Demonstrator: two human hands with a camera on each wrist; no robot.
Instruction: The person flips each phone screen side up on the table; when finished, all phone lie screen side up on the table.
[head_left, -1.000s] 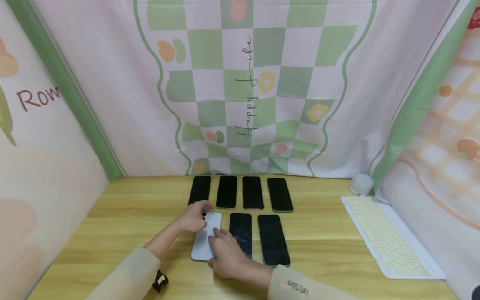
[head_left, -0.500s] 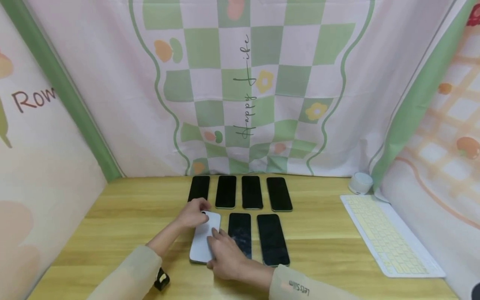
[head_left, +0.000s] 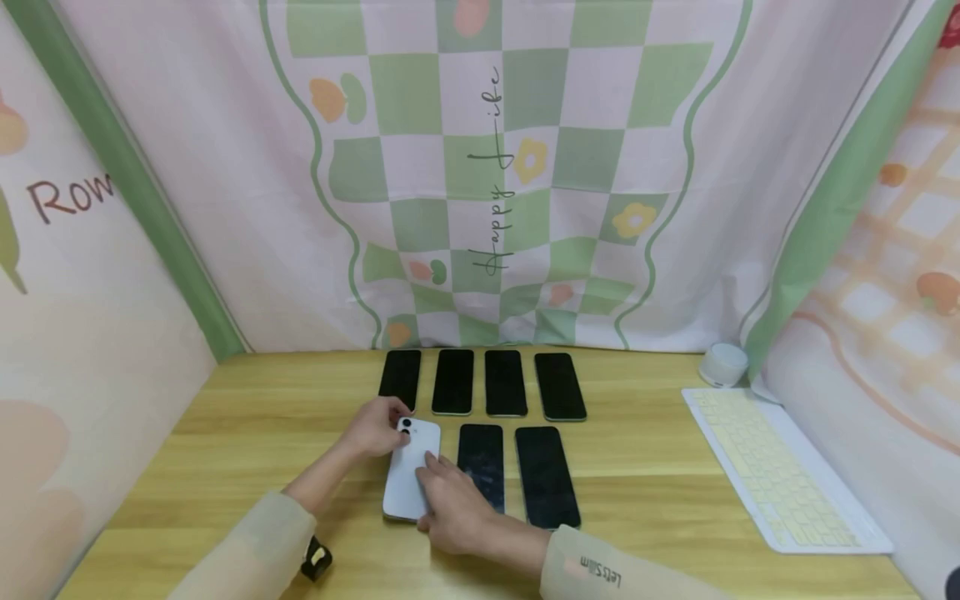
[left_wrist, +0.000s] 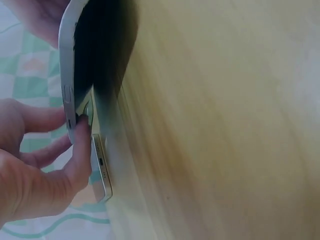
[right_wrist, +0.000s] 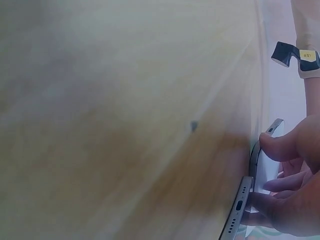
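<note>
A white smartphone (head_left: 408, 487) is face down at the left of the front row, its camera lenses at the far end. My left hand (head_left: 372, 429) pinches its far left corner, thumb on the back near the lenses. My right hand (head_left: 459, 510) grips its near right side, fingers on the back and edge. In the left wrist view, a gap shows between the phone's dark screen side (left_wrist: 85, 55) and the table, so it is tilted up there. Beside it lie a dark-screened phone (head_left: 483, 462), partly behind my right hand, and another dark phone (head_left: 547, 479).
Several dark phones lie face up in a back row, among them the leftmost phone (head_left: 401, 379) near my left hand and the rightmost phone (head_left: 559, 386). A white keyboard (head_left: 780, 475) and a small white cylinder (head_left: 723, 365) stand on the right, before a patterned curtain (head_left: 495, 167).
My left hand has shifted slightly left on the white phone, and the lenses its thumb partly covered now show. The phone has tilted slightly; the right hand keeps its hold.
</note>
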